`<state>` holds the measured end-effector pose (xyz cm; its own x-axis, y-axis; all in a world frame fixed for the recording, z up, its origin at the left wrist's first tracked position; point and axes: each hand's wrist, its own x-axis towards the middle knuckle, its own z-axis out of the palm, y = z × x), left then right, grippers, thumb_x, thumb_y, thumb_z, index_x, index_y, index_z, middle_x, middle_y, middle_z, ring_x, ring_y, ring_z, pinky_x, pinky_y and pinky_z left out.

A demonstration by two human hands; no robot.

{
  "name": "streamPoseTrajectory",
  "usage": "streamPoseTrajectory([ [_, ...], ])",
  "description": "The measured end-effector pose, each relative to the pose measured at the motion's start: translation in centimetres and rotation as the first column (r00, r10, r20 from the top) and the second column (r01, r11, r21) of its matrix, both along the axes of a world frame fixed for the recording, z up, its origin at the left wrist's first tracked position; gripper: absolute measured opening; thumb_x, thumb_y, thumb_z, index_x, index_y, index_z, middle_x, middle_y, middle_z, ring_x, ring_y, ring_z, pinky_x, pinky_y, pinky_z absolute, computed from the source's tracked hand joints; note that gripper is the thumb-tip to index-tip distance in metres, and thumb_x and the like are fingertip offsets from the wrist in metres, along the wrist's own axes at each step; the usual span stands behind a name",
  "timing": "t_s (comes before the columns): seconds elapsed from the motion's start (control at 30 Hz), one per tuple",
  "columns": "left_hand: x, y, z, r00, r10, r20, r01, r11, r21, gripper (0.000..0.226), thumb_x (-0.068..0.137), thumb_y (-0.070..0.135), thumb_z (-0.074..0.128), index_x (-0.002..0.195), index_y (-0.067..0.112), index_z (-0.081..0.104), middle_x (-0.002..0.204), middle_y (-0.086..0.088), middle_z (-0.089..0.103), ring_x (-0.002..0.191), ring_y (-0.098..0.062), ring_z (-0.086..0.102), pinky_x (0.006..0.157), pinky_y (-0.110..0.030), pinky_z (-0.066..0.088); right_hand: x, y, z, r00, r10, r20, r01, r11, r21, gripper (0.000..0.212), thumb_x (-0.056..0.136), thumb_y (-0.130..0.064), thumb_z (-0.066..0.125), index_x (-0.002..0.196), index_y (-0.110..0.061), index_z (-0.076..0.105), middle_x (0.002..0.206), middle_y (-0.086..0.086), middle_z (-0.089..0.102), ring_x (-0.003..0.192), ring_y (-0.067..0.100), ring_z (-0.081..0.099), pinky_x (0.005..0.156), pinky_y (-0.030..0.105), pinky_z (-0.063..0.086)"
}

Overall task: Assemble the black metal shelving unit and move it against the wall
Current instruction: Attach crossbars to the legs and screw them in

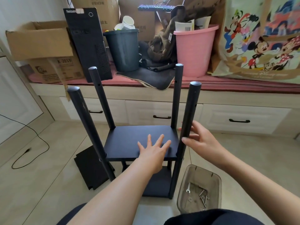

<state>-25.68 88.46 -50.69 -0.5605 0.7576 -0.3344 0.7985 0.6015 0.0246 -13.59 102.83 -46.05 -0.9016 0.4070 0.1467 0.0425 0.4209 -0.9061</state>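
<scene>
Black metal shelving unit [141, 142] stood on the tile floor before the drawer bench, four posts running upright, two shelves fitted. Near-right post [186, 127] rose just right of the upper shelf [129, 137]; right hand [201, 140] was nearer it, fingers loosely curled round it, grasp probably light. Left hand [154, 150] lay flat, fingers spread, on the shelf top. Loose shelf panel [90, 168] lay at left. Clear bin [199, 189] held bolts and a small wrench [188, 189]. Readable: "ThinkCentre" on the PC tower [87, 43], "X-2019" on a carton [53, 69].
</scene>
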Motion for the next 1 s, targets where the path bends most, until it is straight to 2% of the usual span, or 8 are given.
streamPoseTrajectory([
  [0.07,0.2,-0.3,-0.6,0.996,0.081,-0.04,-0.083,0.995,-0.06,0.104,0.094,0.003,0.059,0.157,0.035,-0.016,0.165,0.0,-0.027,0.148,-0.051,-0.018,0.109,-0.078,0.013,-0.3,-0.9,0.6,0.998,-0.042,-0.048,0.041,0.999,-0.031,0.026,0.096,-0.013,0.06,0.11,-0.034,0.055,0.112,-0.009,0.068,0.101,0.009,0.069,0.086,0.031,0.056],
  [0.17,0.0,-0.6,-1.1,0.984,0.167,-0.054,-0.171,0.981,-0.092,0.115,0.09,-0.002,0.063,0.154,0.04,-0.023,0.165,-0.008,-0.027,0.147,-0.055,-0.014,0.107,-0.078,0.018,-0.2,-1.3,0.8,0.995,-0.075,-0.061,0.075,0.997,-0.008,0.021,0.099,-0.017,0.057,0.107,-0.036,0.054,0.109,-0.008,0.069,0.098,0.004,0.069,0.083,0.03,0.058],
  [0.33,-0.2,-0.4,-1.6,0.981,0.173,-0.085,-0.18,0.981,-0.074,0.119,0.088,-0.002,0.067,0.153,0.042,-0.022,0.166,-0.011,-0.022,0.147,-0.056,-0.011,0.105,-0.08,0.02,-0.3,-1.1,1.3,0.995,-0.09,-0.039,0.089,0.996,-0.006,0.021,0.098,-0.012,0.058,0.104,-0.032,0.058,0.105,-0.007,0.07,0.092,-0.002,0.069,0.072,0.025,0.06],
  [0.53,-0.5,-0.3,-2.1,0.982,0.156,-0.11,-0.165,0.983,-0.077,0.116,0.089,0.0,0.068,0.155,0.036,-0.021,0.167,-0.008,-0.02,0.146,-0.059,-0.007,0.105,-0.08,0.023,-1.3,-1.3,1.4,0.994,-0.107,-0.028,0.109,0.993,0.046,0.032,0.097,-0.008,0.059,0.099,-0.039,0.057,0.099,-0.009,0.071,0.094,-0.002,0.068,0.076,0.024,0.059],
  [0.73,-0.3,0.1,-2.4,0.989,0.083,-0.126,-0.093,0.993,-0.076,0.113,0.091,0.003,0.065,0.155,0.038,-0.021,0.167,-0.003,-0.019,0.144,-0.063,-0.005,0.102,-0.081,0.024,-1.9,-1.2,1.0,0.985,-0.162,-0.054,0.166,0.982,0.091,0.032,0.098,-0.012,0.058,0.097,-0.043,0.052,0.099,-0.014,0.067,0.093,0.0,0.065,0.077,0.024,0.056],
  [0.9,-0.3,0.0,-2.4,0.988,0.068,-0.141,-0.079,0.994,-0.072,0.111,0.093,0.005,0.064,0.155,0.037,-0.021,0.167,-0.003,-0.019,0.144,-0.063,-0.005,0.102,-0.081,0.025,-2.0,-1.2,0.5,0.983,-0.178,-0.054,0.182,0.978,0.105,0.023,0.098,-0.014,0.058,0.105,-0.035,0.054,0.1,-0.016,0.066,0.091,-0.004,0.063,0.074,0.019,0.055],
  [1.0,-0.2,-0.2,-2.0,0.988,0.049,-0.144,-0.062,0.994,-0.087,0.111,0.093,0.005,0.064,0.154,0.04,-0.022,0.167,-0.001,-0.019,0.144,-0.062,-0.006,0.103,-0.08,0.025,-2.0,-1.3,0.5,0.98,-0.198,-0.036,0.2,0.975,0.094,0.018,0.099,-0.015,0.056,0.11,-0.029,0.055,0.105,-0.011,0.067,0.094,-0.001,0.064,0.077,0.024,0.056],
])
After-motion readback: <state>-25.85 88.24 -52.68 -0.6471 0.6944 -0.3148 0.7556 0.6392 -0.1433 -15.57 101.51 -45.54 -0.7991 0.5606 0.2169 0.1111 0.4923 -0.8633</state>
